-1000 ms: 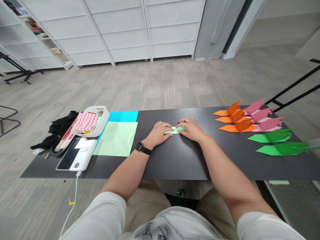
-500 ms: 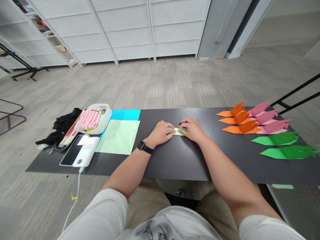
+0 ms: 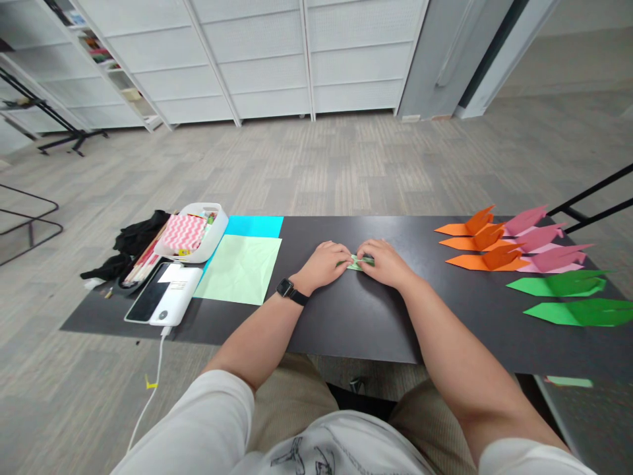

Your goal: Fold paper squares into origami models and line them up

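A small folded piece of light green paper (image 3: 354, 263) lies on the dark table between my hands, mostly covered by my fingers. My left hand (image 3: 327, 262), with a black watch (image 3: 291, 291) at its wrist, has curled fingers pinching the paper's left end. From the other side my right hand (image 3: 386, 260) grips the right end, its thumb and fingertips close together. To the left is a flat sheet of light green paper (image 3: 242, 269), partly over a blue sheet (image 3: 257, 226).
Orange paper cranes (image 3: 487, 258), pink ones (image 3: 558, 258) and green ones (image 3: 583, 311) stand at the right. At the left are a white container (image 3: 215, 231), a phone (image 3: 151, 297), a white power bank (image 3: 173, 300) with cable, and black cloth (image 3: 138, 237).
The camera view has shifted slightly, so the table contents appear farther right. My fingers have moved a little on the folded paper, with both hands still at it.
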Action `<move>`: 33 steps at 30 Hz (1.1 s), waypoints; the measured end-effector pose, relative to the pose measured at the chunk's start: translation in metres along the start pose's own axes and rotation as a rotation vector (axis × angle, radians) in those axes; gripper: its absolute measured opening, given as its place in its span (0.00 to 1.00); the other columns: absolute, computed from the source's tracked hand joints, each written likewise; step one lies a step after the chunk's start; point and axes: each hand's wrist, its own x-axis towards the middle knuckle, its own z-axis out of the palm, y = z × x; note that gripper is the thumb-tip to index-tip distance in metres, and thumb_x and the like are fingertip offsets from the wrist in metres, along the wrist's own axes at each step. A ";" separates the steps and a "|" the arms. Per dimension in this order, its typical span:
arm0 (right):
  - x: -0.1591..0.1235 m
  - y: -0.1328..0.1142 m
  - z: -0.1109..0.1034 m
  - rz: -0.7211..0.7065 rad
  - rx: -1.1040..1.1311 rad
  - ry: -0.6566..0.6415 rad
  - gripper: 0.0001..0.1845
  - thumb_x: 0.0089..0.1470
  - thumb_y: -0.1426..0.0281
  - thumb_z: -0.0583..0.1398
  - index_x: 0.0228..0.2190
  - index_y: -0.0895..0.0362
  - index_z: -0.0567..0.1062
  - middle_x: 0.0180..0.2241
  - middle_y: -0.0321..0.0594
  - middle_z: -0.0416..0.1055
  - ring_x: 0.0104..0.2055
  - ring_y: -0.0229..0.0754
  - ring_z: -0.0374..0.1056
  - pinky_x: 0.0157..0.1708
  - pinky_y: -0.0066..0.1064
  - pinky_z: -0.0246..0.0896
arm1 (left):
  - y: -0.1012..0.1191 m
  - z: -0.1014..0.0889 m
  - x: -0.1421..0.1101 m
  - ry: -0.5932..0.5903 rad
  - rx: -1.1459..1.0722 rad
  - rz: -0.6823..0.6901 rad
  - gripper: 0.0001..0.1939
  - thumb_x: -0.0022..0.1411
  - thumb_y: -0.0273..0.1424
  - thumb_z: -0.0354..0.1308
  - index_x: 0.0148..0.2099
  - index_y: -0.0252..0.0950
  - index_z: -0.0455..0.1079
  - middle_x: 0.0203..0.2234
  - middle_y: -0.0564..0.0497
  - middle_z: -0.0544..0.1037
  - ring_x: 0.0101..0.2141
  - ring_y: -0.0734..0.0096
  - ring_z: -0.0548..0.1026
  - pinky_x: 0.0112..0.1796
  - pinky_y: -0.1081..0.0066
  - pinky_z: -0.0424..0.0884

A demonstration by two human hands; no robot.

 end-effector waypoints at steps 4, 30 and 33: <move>-0.001 -0.003 0.000 -0.010 -0.014 0.002 0.06 0.60 0.69 0.61 0.39 0.50 0.78 0.48 0.42 0.78 0.55 0.52 0.72 0.69 0.65 0.48 | -0.002 0.001 0.000 0.031 0.007 0.022 0.13 0.77 0.33 0.53 0.49 0.43 0.81 0.50 0.50 0.82 0.53 0.63 0.77 0.67 0.54 0.60; 0.005 0.004 0.005 -0.090 0.060 0.160 0.05 0.62 0.71 0.62 0.33 0.52 0.77 0.38 0.40 0.77 0.43 0.48 0.73 0.48 0.41 0.65 | -0.001 0.000 -0.001 0.132 -0.060 0.048 0.06 0.70 0.34 0.64 0.48 0.44 0.81 0.46 0.52 0.83 0.50 0.63 0.79 0.65 0.52 0.61; 0.005 0.004 0.004 -0.092 0.062 0.152 0.05 0.62 0.71 0.62 0.33 0.51 0.77 0.38 0.41 0.77 0.43 0.47 0.73 0.49 0.41 0.65 | -0.002 0.001 -0.001 0.123 -0.068 0.033 0.06 0.70 0.34 0.64 0.47 0.44 0.81 0.46 0.52 0.84 0.51 0.63 0.79 0.65 0.53 0.61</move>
